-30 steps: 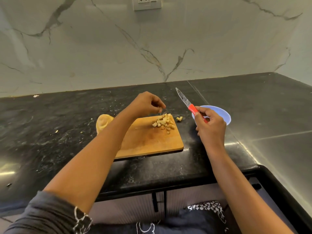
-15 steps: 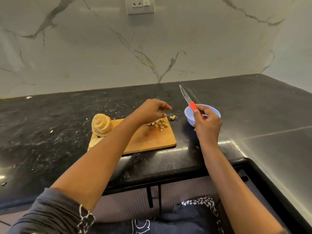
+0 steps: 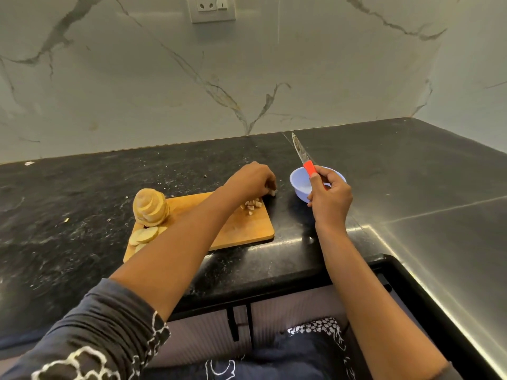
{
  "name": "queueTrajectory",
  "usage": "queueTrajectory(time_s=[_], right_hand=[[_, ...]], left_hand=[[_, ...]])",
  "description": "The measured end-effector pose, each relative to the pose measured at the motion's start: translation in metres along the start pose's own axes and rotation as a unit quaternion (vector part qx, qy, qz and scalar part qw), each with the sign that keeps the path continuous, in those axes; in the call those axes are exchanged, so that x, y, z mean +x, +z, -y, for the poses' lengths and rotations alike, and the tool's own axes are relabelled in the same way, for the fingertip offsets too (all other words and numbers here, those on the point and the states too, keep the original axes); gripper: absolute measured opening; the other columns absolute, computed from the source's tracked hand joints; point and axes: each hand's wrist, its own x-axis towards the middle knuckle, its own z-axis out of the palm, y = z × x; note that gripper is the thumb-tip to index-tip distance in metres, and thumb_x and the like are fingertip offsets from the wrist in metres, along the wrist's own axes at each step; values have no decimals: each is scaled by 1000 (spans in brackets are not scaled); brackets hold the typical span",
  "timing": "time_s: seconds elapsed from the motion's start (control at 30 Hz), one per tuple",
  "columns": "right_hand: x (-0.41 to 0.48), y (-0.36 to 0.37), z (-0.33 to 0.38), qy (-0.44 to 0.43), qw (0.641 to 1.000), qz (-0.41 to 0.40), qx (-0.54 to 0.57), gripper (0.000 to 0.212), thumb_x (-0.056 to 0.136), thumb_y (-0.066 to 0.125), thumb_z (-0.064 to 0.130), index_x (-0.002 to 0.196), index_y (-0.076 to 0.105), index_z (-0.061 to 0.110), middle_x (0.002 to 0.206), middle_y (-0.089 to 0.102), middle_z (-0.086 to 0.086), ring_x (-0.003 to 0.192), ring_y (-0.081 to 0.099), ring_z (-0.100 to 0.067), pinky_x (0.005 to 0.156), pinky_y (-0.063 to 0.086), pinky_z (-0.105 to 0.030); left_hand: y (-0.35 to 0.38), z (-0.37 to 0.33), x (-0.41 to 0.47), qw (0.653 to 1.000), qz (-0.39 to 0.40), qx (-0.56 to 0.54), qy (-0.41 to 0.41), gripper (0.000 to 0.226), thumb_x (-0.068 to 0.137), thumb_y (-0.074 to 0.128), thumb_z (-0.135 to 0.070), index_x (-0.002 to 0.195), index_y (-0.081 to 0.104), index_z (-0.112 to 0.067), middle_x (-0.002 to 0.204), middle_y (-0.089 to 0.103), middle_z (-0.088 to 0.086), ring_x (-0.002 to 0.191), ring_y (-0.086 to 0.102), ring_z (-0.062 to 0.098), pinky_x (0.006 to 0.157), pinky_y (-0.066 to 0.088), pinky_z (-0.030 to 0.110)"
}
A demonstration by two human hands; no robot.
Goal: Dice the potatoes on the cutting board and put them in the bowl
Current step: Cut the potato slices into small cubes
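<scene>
Head view. A marble wall (image 3: 247, 78) stands at the back w/ a socket (image 3: 212, 8) at the top. The black counter (image 3: 82, 215) runs L to R and meets a steel top (image 3: 439, 229) at a seam just past the bowl. Pale crumbs dot the counter nr the board's far edge. A dark patterned sleeve (image 3: 96, 338) shows low L.

The board (image 3: 247, 229) lies angled on the counter, its near edge set back from the counter's front lip. On its L end a sliced potato (image 3: 151, 207) stands as a fanned stack, w/ loose slices (image 3: 145, 235) flat in front of it. On its far R corner is a small pile of dice (image 3: 252, 205). The L forearm partly hides the pile, crossing the board diagonally and covering its middle.

The L hand (image 3: 252, 179) hangs over that far R corner w/ fingers curled down. Its tips pinch a stray cube (image 3: 273, 192) on the counter just off the board, btwn board and bowl.

The pale blue bowl (image 3: 297, 187) sits just R of the board, w/ a strip of bare counter btwn them. The R hand (image 3: 329, 196) is in front of the bowl and hides its near R side. It grips the knife (image 3: 303, 156) by the red handle, blade tilted up and away toward the wall, apart from the L hand.

Open room: bare counter behind the board up to the wall, more to the board's L, and the steel top to the R.
</scene>
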Motion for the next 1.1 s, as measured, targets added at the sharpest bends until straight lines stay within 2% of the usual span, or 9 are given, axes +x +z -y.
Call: queueTrajectory(time_s=[0.13, 0.23, 0.33, 0.5, 0.57, 0.63, 0.77, 0.93, 1.1], right_hand=[[-2, 0, 1, -6, 1000, 1, -6, 15, 92, 58, 20, 102, 69, 22, 89, 65, 6, 77, 65, -22, 58, 58, -31], [-5, 2, 2, -14, 1000, 12, -19, 18, 93, 57, 17, 106, 69, 17, 78, 59, 19, 65, 62, -5, 58, 57, -30], [-10, 4, 4, -44, 998, 31, -40, 21, 94, 56, 18, 110, 68, 13, 75, 59, 17, 56, 58, -5, 53, 53, -23], [-17, 5, 6, -86, 991, 62, -80, 23, 92, 57, 18, 110, 68, 10, 81, 64, 2, 68, 61, -20, 64, 54, -32], [-20, 3, 6, -111, 984, 72, -121, 22, 92, 56, 15, 110, 68, 9, 83, 63, 1, 71, 61, -21, 63, 50, -21], [-26, 3, 7, -152, 969, 93, -172, 21, 92, 57, 13, 109, 69, 8, 86, 60, 0, 73, 56, -17, 59, 37, -7], [-36, 9, 7, -195, 932, 160, -259, 22, 92, 56, 11, 110, 68, 5, 91, 62, -10, 74, 47, -12, 63, 38, -22], [-35, 11, 3, -186, 909, 187, -322, 22, 93, 52, 12, 107, 68, 4, 92, 60, -11, 75, 46, -14, 63, 33, -24], [-38, 14, 3, -208, 898, 199, -334, 22, 95, 51, 17, 103, 68, 5, 91, 61, -10, 75, 48, -14, 64, 36, -26]], left_hand=[[-23, 5, -23, 994, -104, -47, -1, 17, 85, 69, -22, 100, 74, -16, 93, 72, 0, 78, 62, 8, 77, 51, 21], [-34, 21, -49, 983, -171, -65, -35, 13, 84, 69, -18, 96, 74, -15, 87, 70, -1, 76, 61, 10, 74, 49, 22], [-27, 37, -71, 983, -152, -58, -83, 14, 85, 67, -14, 99, 72, -14, 92, 69, 1, 82, 61, 12, 79, 51, 24], [-11, 41, -78, 982, -143, -74, -100, 20, 90, 59, -11, 106, 70, -16, 104, 69, 3, 91, 62, 14, 83, 51, 26], [-8, 39, -80, 981, -130, -95, -107, 27, 90, 58, -8, 114, 67, -17, 113, 67, 2, 101, 61, 14, 88, 48, 26], [-7, 38, -82, 978, -122, -126, -114, 34, 90, 58, -5, 121, 63, -18, 119, 65, 1, 108, 60, 13, 91, 44, 22], [-7, 35, -90, 967, -121, -185, -123, 41, 93, 54, -5, 133, 53, -17, 131, 59, 2, 119, 55, 12, 97, 39, 20], [-1, 27, -96, 952, -98, -216, -194, 47, 102, 40, -21, 148, 31, -17, 149, 39, 6, 135, 38, 22, 109, 32, 35], [14, 2, -98, 962, -9, -169, -214, 54, 105, 22, -32, 153, 7, -13, 159, 10, 5, 146, 12, 22, 117, 10, 38]])
